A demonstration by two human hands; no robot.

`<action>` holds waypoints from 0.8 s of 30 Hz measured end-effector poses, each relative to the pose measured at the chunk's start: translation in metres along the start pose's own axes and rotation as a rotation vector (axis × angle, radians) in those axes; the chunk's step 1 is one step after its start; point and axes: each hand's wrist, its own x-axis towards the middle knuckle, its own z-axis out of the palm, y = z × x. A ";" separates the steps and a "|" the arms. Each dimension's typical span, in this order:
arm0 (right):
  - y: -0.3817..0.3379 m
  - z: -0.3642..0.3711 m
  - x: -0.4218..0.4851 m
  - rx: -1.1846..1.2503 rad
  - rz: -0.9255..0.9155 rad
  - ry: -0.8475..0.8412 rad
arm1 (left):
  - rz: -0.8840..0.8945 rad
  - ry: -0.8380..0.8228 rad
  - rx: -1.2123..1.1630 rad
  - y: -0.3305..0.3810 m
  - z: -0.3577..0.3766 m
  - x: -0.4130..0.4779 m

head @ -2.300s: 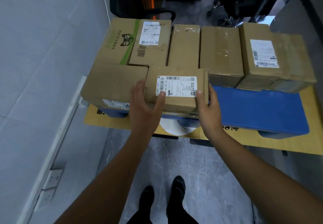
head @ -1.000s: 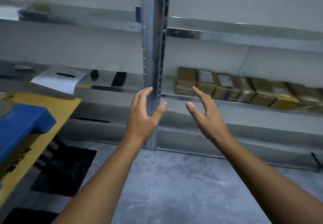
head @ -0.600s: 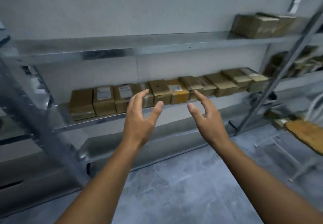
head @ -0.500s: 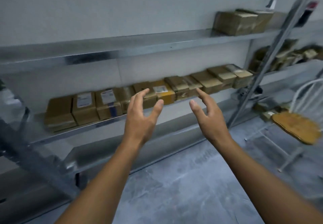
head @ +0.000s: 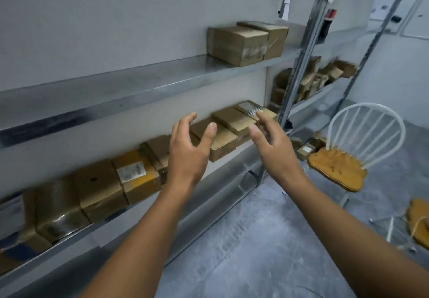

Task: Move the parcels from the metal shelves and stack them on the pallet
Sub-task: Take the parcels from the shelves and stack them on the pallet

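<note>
To my right I saw a white spindle-back chair [head: 362, 135] with a tan seat cushion [head: 336, 170] on the grey concrete floor [head: 267, 239]; a second tan cushion [head: 419, 223] sat at the frame's edge.

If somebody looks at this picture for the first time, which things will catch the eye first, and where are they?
First come the two bare hands, the left hand and right hand, open and empty, raised at the centre before the metal shelves. Behind them a row of brown parcels lines the middle shelf, and two bigger boxes sit on the shelf above. At the right, a white chair with an orange seat stands on the grey floor.
</note>
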 end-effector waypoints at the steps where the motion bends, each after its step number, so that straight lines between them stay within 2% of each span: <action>1: 0.004 -0.005 0.019 -0.003 0.004 0.011 | 0.005 -0.006 -0.004 0.001 0.013 0.018; 9: 0.047 -0.048 0.149 -0.005 -0.020 0.038 | -0.018 0.020 -0.036 0.028 0.118 0.128; 13: 0.080 -0.065 0.212 0.045 -0.039 0.006 | -0.073 0.108 -0.069 0.038 0.170 0.178; 19: 0.120 -0.092 0.293 0.091 -0.094 -0.120 | -0.278 0.330 -0.148 0.051 0.233 0.255; 24: 0.141 -0.105 0.340 0.108 -0.078 -0.189 | -0.454 0.408 -0.249 0.064 0.265 0.304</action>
